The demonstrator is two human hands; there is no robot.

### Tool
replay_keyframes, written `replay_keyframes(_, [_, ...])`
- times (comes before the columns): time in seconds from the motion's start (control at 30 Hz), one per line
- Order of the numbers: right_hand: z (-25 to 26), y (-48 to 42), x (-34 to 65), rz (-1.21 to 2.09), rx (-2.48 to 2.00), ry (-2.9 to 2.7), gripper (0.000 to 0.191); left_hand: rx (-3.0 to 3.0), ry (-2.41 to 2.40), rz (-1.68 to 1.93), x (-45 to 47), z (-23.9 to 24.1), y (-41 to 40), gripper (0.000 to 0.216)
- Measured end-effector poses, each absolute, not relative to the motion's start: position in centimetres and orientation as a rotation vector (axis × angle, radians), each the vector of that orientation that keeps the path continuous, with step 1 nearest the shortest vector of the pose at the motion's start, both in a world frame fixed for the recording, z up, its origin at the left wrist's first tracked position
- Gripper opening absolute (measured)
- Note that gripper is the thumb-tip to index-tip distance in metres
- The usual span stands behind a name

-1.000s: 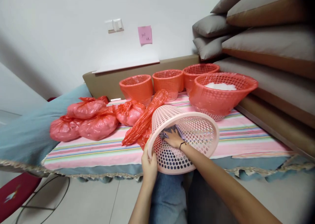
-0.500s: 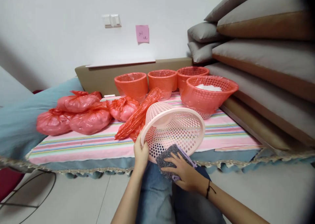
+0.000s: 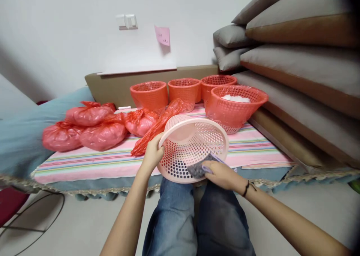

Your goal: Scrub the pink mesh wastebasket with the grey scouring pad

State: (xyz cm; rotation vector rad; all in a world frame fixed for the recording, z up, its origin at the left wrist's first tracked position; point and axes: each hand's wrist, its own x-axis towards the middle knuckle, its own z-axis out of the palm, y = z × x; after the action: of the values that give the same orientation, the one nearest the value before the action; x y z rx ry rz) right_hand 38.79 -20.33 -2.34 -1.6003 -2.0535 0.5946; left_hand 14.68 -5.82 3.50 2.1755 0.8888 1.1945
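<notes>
Tilted on its side above my knees is a pale pink perforated plastic basket (image 3: 194, 151), its mouth facing me. My left hand (image 3: 153, 154) grips the basket's left rim, thumb on the inner side. A grey cloth with purple edging (image 3: 197, 169) is bunched in my right hand (image 3: 222, 173) and lies against the inside wall at the basket's lower right rim. Behind the basket's left side lies a twisted red plastic bag (image 3: 160, 126).
Red-wrapped baskets (image 3: 184, 92) stand along the back; the front right basket (image 3: 237, 107) holds something white. Several filled red bags (image 3: 102, 136) sit at the left on the striped cloth (image 3: 92, 169). Stacked grey cushions (image 3: 298, 60) rise at the right. A pink note (image 3: 163, 36) hangs on the wall.
My right hand with the cloth has moved from the basket's lower front rim up and right into its opening. My left hand and the basket have shifted slightly left and up.
</notes>
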Motion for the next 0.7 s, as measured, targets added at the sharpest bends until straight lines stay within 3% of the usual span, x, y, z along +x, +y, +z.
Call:
replay_keyframes(0.23, [-3.1, -9.0, 37.5, 0.332, -1.431, -1.237, 0.04, 2.086, 0.92, 1.16, 14.6, 3.2, -5.9, 0.063])
replay_keyframes(0.4, [-6.7, -3.1, 34.5, 0.287, -1.736, -1.669, 0.06, 2.085, 0.858, 1.053, 14.3, 3.9, -6.0, 0.072])
replay_keyframes(0.7, [-11.6, -0.3, 31.8, 0.438, -1.915, -1.873, 0.052, 2.072, 0.837, 0.912, 13.6, 4.4, -5.1, 0.078])
